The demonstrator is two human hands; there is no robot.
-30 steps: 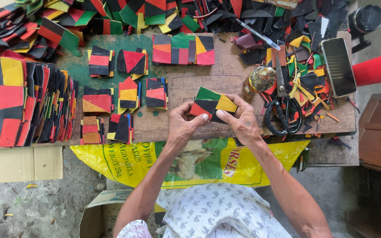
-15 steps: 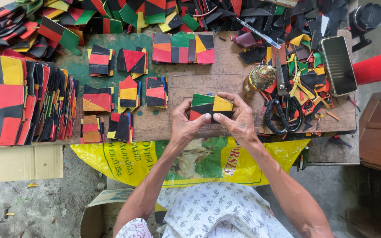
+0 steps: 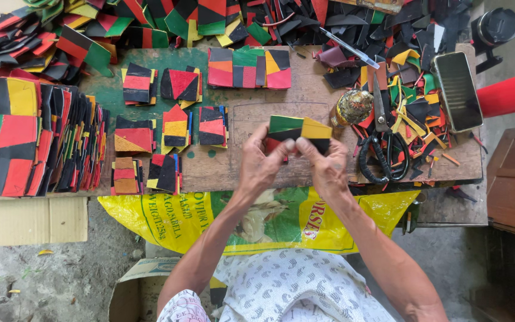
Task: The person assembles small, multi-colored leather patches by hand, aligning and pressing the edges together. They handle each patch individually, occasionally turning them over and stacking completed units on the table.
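Note:
Both my hands hold one patchwork piece (image 3: pixel 298 130) of green, yellow, black and red material just above the wooden worktable (image 3: pixel 251 113). My left hand (image 3: pixel 260 164) grips its left lower edge, thumb on top. My right hand (image 3: pixel 328 167) pinches its right lower edge. The piece lies flat and level between them. Small stacks of similar coloured squares (image 3: pixel 177 122) lie to the left of my hands.
Black-handled scissors (image 3: pixel 385 149) and a round metal tin (image 3: pixel 353 106) lie right of my hands, with a dark phone (image 3: pixel 456 90) beyond. Tall stacks of coloured pieces (image 3: pixel 31 140) fill the left. A yellow sack (image 3: pixel 168 217) hangs over the table's near edge.
The piece was tilted and has been turned level; my hands have shifted slightly upward with it, keeping their grip.

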